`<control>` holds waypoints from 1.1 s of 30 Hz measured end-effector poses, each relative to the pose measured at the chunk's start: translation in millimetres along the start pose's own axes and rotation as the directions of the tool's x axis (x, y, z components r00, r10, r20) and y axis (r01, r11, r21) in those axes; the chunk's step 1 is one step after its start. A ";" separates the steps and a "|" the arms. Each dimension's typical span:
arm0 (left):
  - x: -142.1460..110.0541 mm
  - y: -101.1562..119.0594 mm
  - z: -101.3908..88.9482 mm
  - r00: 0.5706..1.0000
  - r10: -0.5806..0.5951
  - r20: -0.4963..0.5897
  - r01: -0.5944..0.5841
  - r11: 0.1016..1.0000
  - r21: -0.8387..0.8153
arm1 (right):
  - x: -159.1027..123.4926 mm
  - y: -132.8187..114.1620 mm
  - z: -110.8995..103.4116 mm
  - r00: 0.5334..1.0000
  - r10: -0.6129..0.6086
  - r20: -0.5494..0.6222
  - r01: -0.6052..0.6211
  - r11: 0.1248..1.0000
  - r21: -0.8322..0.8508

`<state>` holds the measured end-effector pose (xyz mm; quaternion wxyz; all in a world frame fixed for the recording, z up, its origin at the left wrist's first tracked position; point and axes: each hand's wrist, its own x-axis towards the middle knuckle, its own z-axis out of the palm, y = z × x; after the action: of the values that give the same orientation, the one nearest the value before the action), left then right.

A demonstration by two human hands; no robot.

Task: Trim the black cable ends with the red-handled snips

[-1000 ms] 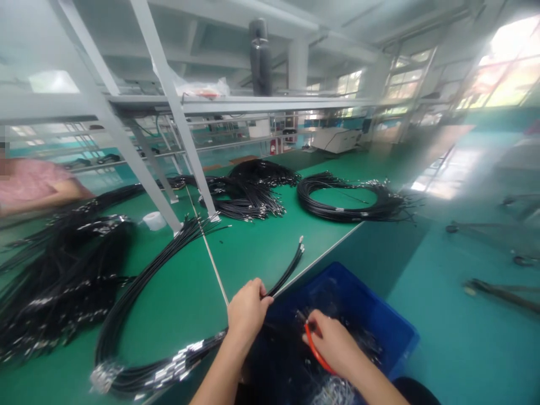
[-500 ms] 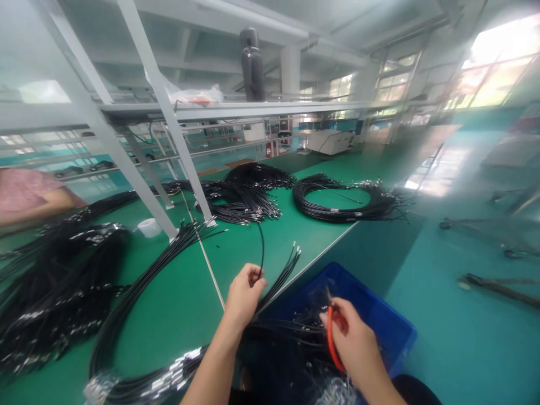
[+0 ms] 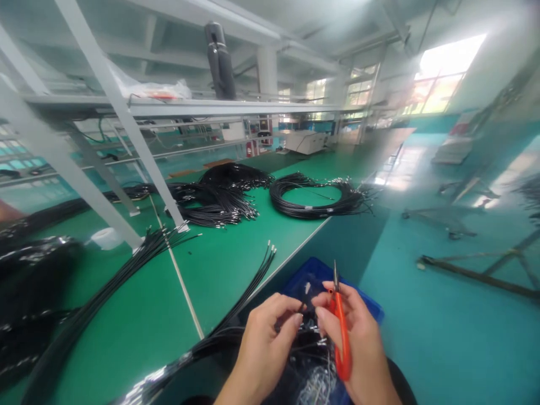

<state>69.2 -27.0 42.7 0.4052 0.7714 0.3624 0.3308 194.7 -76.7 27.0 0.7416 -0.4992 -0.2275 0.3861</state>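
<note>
My left hand (image 3: pixel 268 340) pinches a thin black cable (image 3: pixel 303 306) near its end, and the pale tip points upward. Close beside it, my right hand (image 3: pixel 358 337) is wrapped round orange-handled scissors (image 3: pixel 343 340), whose narrow metal point is turned up, away from the cable. The right thumb and forefinger come near the cable end; whether they touch it I cannot tell. Several more cables (image 3: pixel 248 289) with pale tips fan out left of the hands over the table edge. Below the hands is a blue bin (image 3: pixel 371 304) with clear plastic scraps (image 3: pixel 316 385) and dark bits.
Coiled cable bundles (image 3: pixel 312 212) and heaps of black cables (image 3: pixel 219 211) lie on the green table (image 3: pixel 223 253). White shelf posts (image 3: pixel 122 118) rise at the left, near a white roll (image 3: pixel 107 238). A dark bottle (image 3: pixel 220 67) stands on the shelf.
My left hand has lifted one cable out of the bunch and brought it right, over the bin. My right hand has raised the scissors toward it. The view has turned right.
</note>
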 end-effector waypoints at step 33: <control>-7.5 9.3 2.4 0.965 -0.246 0.095 0.245 0.705 -0.666 | -24.9 -0.2 15.6 0.932 0.291 0.214 -0.346 0.891 0.293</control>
<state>70.0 -37.9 48.0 0.6959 0.5178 0.3181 0.3827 168.6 -87.9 34.6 0.7188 -0.3667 -0.1359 0.5748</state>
